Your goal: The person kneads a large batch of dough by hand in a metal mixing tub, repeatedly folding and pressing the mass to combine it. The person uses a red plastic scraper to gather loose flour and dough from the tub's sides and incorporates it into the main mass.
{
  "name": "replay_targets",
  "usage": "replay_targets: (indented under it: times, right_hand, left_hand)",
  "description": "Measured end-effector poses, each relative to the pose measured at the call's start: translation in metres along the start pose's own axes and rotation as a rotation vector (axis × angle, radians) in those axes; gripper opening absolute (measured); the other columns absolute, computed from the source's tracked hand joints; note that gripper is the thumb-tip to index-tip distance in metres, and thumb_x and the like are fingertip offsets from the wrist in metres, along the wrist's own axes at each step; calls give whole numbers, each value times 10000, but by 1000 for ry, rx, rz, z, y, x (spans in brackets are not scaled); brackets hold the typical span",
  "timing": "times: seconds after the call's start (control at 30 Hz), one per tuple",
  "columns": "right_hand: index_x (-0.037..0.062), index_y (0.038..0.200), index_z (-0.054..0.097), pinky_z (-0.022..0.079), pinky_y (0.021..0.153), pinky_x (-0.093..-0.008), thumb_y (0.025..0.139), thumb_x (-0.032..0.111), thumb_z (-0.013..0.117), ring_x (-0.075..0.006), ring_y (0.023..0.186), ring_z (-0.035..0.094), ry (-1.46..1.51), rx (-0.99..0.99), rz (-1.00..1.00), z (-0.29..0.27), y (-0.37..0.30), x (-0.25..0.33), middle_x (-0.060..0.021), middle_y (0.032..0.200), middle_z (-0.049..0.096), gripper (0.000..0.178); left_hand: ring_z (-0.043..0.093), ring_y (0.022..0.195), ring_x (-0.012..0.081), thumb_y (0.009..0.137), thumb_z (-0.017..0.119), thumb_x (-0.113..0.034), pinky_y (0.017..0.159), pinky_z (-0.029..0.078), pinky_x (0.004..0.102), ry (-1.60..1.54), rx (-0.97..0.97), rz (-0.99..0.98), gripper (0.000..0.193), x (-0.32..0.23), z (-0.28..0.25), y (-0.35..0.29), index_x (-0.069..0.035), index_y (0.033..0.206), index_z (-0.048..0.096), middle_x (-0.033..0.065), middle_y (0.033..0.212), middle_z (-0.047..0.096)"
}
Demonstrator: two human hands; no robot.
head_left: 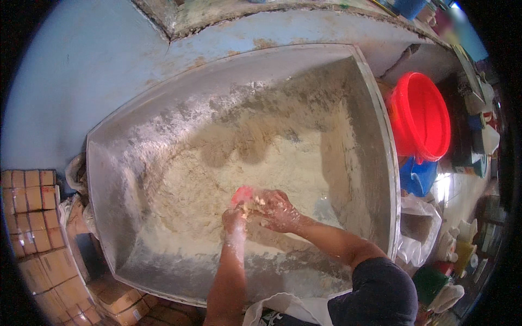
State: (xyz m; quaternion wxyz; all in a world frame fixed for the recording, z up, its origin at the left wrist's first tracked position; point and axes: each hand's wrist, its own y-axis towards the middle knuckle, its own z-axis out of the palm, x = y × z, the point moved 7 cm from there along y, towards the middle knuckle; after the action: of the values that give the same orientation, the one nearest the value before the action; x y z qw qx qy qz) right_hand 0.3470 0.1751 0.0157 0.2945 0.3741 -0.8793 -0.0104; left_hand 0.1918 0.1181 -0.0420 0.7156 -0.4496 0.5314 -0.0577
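Both hands are close together over a large metal trough (375, 163) with pale, flour-like powder (293, 163) spread over its bottom. My left hand (235, 219) is closed on a small pinkish-red flat piece (242, 194) that sticks up above the fingers; its exact kind does not show. To its right, my right hand (280, 212) reaches in with thumb and fingers apart, powder on its skin. Pale crumbs (253, 204) show between the two hands, slightly blurred. Whether they cling to the fingers or fall, I cannot tell.
A red bucket (421, 117) stands right of the trough, above a blue container (418, 176) and a clear plastic bag (421, 231). Stacked cardboard boxes (41, 223) are at the left. A pale blue wall (81, 81) runs behind the trough's far side.
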Motion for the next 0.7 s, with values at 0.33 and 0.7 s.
replay_targets:
  times: [0.33, 0.7]
  right_hand:
    - [69, 1221, 574, 548, 678, -392, 861, 212, 579, -236, 897, 623, -1666, -281, -280, -18, 86, -131, -127, 1031, 632, 388]
    - [73, 1205, 582, 533, 728, -391, 882, 209, 540, -227, 924, 615, -511, 217, 299, 117, 107, -229, -113, 1023, 640, 353]
  left_hand:
    - [630, 981, 353, 910, 522, -389, 823, 498, 489, 1805, 429, 199, 471, 45, -76, -14, 34, 1089, 628, 240, 1063, 634]
    - [590, 1119, 348, 828, 482, -703, 981, 436, 434, 1942, 358, -170, 812, 81, -127, 5, 46, 1094, 645, 229, 1151, 629]
